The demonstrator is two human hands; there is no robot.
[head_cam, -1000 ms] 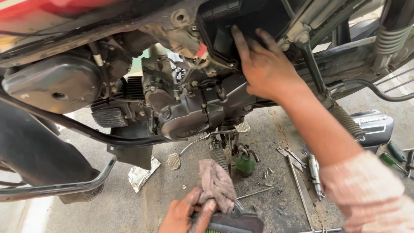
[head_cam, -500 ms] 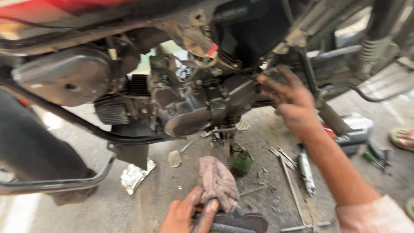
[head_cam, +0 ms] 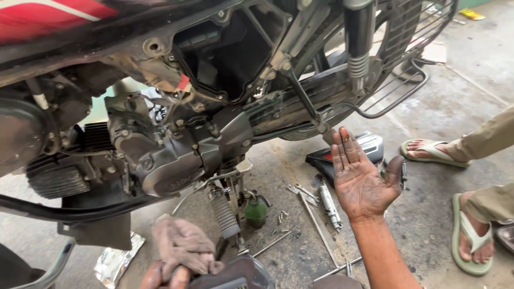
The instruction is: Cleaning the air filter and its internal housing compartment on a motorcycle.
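The right hand (head_cam: 360, 179) has come away from the motorcycle. A second ago it was pressed up against the dark cavity behind the engine; half a second ago it was at the side of the crankcase; now it hangs free in the air with the greasy palm turned up toward the camera, fingers spread and nothing in it. It is clear of the engine (head_cam: 171, 155), out over the concrete floor (head_cam: 428, 225), above a dark side panel (head_cam: 353, 152) lying there and near a scatter of loose tools (head_cam: 326, 200): a ratchet-like handle, long rods and some small bolts.

The left hand (head_cam: 163, 275) stays low at the bottom edge, as in both earlier views. Only the fingertips show, curled at the base of a dirty pink rag (head_cam: 182, 246) that drapes over a dark part (head_cam: 235, 273) beside the footpeg (head_cam: 225, 214); whether they actually pinch the cloth or merely rest against it is hard to say from here.

A small green oil can (head_cam: 256, 210) stands under the frame. At the right edge, another person's sandalled feet (head_cam: 455, 187) stand well apart from the work.

So contact with the engine has ended, and the open hand reads as a pause or a gesture.
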